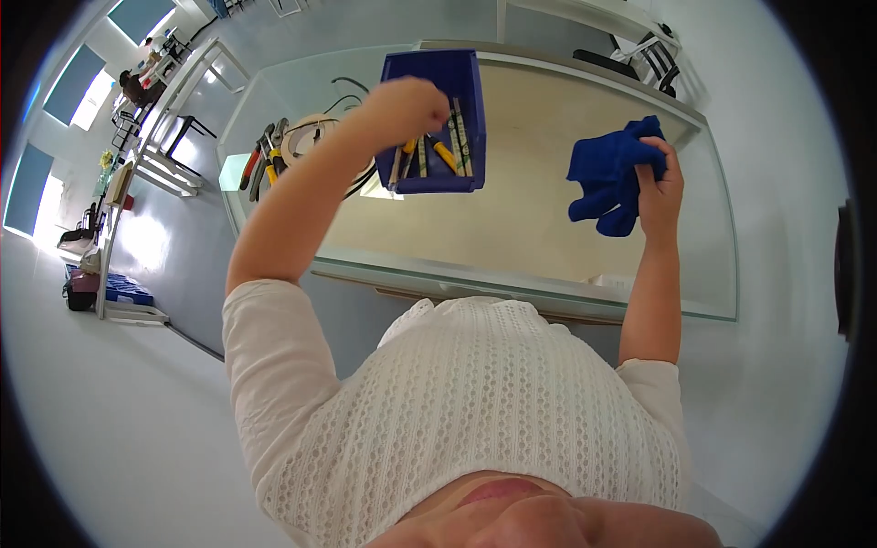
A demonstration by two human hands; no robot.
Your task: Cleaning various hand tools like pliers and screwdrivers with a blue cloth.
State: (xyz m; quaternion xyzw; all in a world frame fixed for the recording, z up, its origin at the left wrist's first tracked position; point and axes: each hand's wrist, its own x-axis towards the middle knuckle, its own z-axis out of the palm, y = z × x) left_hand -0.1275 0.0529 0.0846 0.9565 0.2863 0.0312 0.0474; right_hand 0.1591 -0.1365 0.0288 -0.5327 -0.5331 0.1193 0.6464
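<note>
My left hand (pixel 411 106) is over a dark blue plastic bin (pixel 478 123), fingers curled inward. Whether anything is in its grasp is hidden. Inside the bin lie several slim, pale patterned sticks (pixel 460 137) and a yellow-and-black handled tool (pixel 442 152). On the right, my right hand (pixel 663 188) pinches a crumpled blue cloth (pixel 610 175) above the glass tabletop (pixel 527 219). Lobes at the cloth's lower edge look like glove fingers, though I cannot tell for sure.
Left of the bin are pliers with red and yellow handles (pixel 264 157), a roll of tape (pixel 298 140) and black cable (pixel 351 82). My left forearm partly covers them. A wall (pixel 767 205) rises at the right. People (pixel 140 89) sit at far-off benches.
</note>
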